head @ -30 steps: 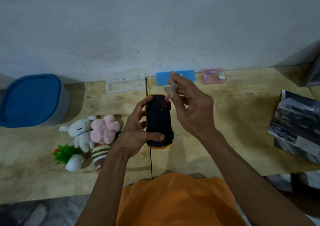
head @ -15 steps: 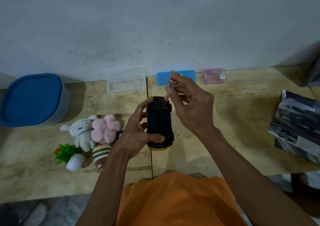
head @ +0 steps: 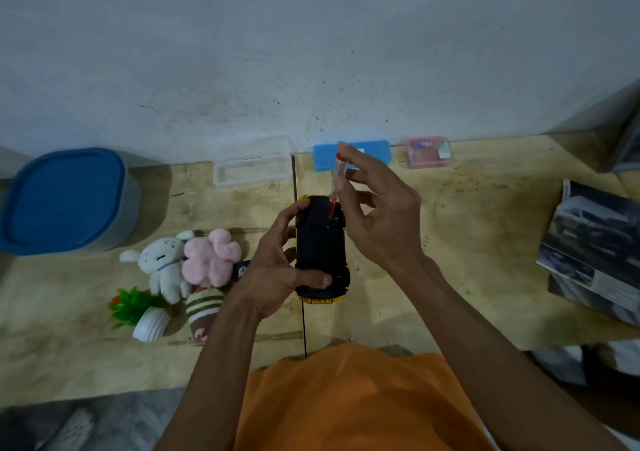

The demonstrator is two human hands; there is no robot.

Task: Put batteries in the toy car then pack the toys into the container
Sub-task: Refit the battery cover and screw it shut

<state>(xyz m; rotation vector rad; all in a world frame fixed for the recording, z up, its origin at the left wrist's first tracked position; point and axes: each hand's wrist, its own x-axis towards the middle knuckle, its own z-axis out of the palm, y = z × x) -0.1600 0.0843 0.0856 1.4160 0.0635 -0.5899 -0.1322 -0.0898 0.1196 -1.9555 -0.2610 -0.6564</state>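
The wooden bench [head: 450, 243] carries a blue-lidded container [head: 65, 201] at nine o'clock, plush toys [head: 187, 263] beside it, small boxes [head: 351, 155] at twelve, a magazine [head: 595, 250] at three.

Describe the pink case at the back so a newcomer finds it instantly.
Start at the grey wall and follow the line where it meets the wooden table. Three small flat boxes sit in a row there: a clear case, a blue case, then the pink case farthest right. It alone is translucent pink, squarer, with small items visible inside.
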